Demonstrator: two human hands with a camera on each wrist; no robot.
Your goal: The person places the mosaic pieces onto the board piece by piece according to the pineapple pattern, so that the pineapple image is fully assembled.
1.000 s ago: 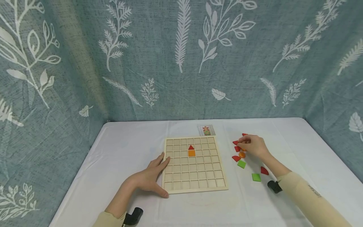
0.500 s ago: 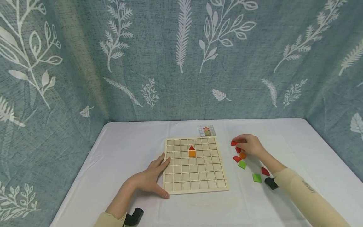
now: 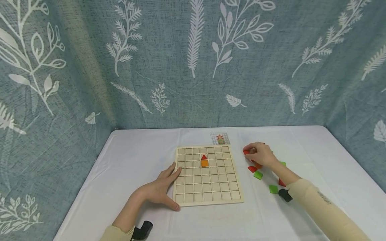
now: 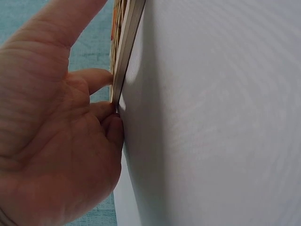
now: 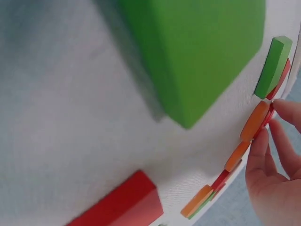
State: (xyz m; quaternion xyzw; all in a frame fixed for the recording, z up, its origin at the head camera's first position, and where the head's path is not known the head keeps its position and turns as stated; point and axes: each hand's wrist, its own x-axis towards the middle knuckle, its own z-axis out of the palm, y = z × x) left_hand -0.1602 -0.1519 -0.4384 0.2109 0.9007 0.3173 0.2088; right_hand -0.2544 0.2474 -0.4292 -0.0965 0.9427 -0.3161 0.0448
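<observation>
A light wooden board with a square grid (image 3: 208,179) lies flat on the white table. In one of its upper cells sits a red triangle (image 3: 204,157), with an orange square (image 3: 204,163) directly below. My left hand (image 3: 159,188) rests with spread fingers along the board's left edge; the left wrist view shows fingertips touching the wooden rim (image 4: 126,47). Right of the board, my right hand (image 3: 261,155) pinches a red curved-edged piece (image 3: 246,152) between thumb and fingers, low at the tabletop. Pieces under this hand are partly hidden.
Close to the right hand lie a red piece (image 3: 252,169), a green square (image 3: 258,175) and another green square (image 3: 273,189). More red, orange and green pieces are partly covered by the forearm. A small printed pattern card (image 3: 220,138) lies behind the board.
My right hand has moved slightly left, and the red piece has shifted with it toward the board. The left hand and the board stay put.
</observation>
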